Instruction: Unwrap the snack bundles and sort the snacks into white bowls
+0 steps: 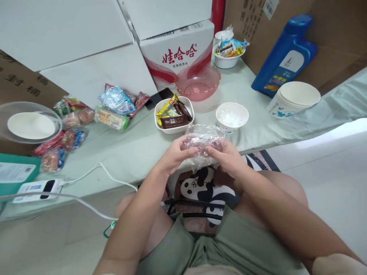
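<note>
Between my two hands is a crinkled clear plastic packet point(204, 133), held just over the table's front edge. Something reddish shows through it, too blurred to name. My left hand point(179, 154) pinches its left side with the thumb on top; my right hand point(226, 154) grips the right side the same way. Right behind the packet stands a white square bowl point(174, 130) with brown and yellow wrapped snacks. To its right is a paper cup point(233, 114) with clear plastic inside. Farther back sits a pink ribbed glass bowl point(197, 89).
Several packaged snacks point(111, 116) lie at left near a dark phone point(159, 98). A white power bank point(38, 191) trails cables at front left. Stacked paper cups point(292, 99) and a blue bottle point(282, 57) stand at right. Cardboard boxes point(177, 49) line the back.
</note>
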`<state>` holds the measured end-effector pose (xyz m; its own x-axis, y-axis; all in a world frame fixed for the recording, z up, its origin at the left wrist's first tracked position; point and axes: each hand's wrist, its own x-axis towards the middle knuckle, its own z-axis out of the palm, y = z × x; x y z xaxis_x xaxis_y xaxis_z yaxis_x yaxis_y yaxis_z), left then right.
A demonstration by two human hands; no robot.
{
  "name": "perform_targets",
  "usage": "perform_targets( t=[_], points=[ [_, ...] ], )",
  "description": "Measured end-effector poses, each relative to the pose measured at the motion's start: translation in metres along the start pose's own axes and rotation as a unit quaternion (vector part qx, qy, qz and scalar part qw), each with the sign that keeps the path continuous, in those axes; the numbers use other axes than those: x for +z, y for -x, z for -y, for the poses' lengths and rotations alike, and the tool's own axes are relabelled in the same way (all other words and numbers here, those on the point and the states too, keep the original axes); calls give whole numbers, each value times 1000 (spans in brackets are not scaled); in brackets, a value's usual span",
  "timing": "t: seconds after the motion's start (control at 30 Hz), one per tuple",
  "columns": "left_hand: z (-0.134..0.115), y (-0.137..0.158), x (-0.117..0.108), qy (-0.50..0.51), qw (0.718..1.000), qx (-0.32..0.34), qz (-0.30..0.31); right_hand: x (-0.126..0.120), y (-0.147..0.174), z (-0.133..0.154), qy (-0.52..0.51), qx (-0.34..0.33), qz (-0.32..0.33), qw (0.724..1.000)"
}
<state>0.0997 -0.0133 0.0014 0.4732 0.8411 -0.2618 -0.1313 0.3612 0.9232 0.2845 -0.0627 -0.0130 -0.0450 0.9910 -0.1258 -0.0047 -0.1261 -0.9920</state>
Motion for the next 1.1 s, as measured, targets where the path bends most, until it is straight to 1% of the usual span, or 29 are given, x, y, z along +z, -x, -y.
perform_targets(
  t=[0.03, 0.07, 0.13, 0.17, 0.23, 0.3, 0.37, 0.43, 0.5, 0.57, 0.63, 0.7, 0.73, 0.77, 0.8, 0.83, 0.87, 0.9, 0.93, 0.97, 1.0, 1.03, 1.07, 1.1],
  points=[
    [0, 0, 0, -27, 1000, -11, 9, 0, 0, -1, -13, 8, -13, 1000],
    [1, -1, 0, -53, 998, -16, 5, 0, -1, -2, -26, 21, -16, 999],
    [1, -1, -2, -74, 997, -15, -17, 0, -2, -3, -63, 49, -9, 997],
    [1, -1, -4, -67, 997, -16, -21, 0, -3, -3, -92, 56, -9, 994],
    [2, 1, -7, -24, 999, -19, -11, 0, -4, -3, -162, 50, -17, 985],
    [4, 2, -11, 33, 999, -26, 12, -1, -5, -2, -219, 29, -12, 975],
    [9, 1, -15, 75, 995, -38, 45, -4, -5, -2, -233, 14, 16, 972],
    [14, -4, -18, 84, 992, -47, 76, -8, -5, -3, -187, -7, 30, 982],
    [18, -11, -18, 65, 993, -39, 87, -15, -5, -5, -95, -23, 16, 995],
    [18, -18, -16, -6, 998, -12, 69, -20, -6, -5, 5, -4, 3, 1000],
    [17, -24, -12, -81, 995, 14, 52, -23, -6, -3, 69, 32, 2, 997],
    [17, -29, -9, -98, 993, 27, 61, -24, -8, -2, 77, 47, -11, 996],
    [18, -31, -8, -87, 993, 32, 68, -23, -9, -1, 63, 50, -14, 997],
    [20, -33, -6, -80, 994, 48, 60, -22, -10, -1, 43, 54, -12, 998],
    [23, -35, -5, -87, 993, 83, 23, -21, -12, -1, 25, 54, -7, 998],
    [26, -37, -4, -112, 984, 135, -41, -20, -13, 0, 17, 52, -2, 998],
    [28, -38, -3, -154, 960, 204, -118, -18, -15, 0, 21, 46, -3, 999],
    [30, -38, -2, -201, 921, 278, -185, -16, -16, 1, 36, 36, -13, 999],
    [31, -37, -1, -246, 879, 340, -226, -14, -16, 3, 54, 23, -29, 998],
    [30, -36, 1, -281, 851, 382, -226, -11, -16, 4, 68, 10, -45, 997],
    [29, -34, 3, -301, 845, 398, -193, -9, -16, 6, 76, 1, -54, 996],
    [26, -31, 5, -309, 856, 388, -145, -7, -16, 8, 76, -6, -54, 996],
    [24, -29, 6, -303, 877, 360, -97, -5, -15, 9, 68, -12, -46, 997],
    [22, -27, 7, -284, 904, 315, -54, -3, -14, 10, 55, -17, -33, 998]
  ],
)
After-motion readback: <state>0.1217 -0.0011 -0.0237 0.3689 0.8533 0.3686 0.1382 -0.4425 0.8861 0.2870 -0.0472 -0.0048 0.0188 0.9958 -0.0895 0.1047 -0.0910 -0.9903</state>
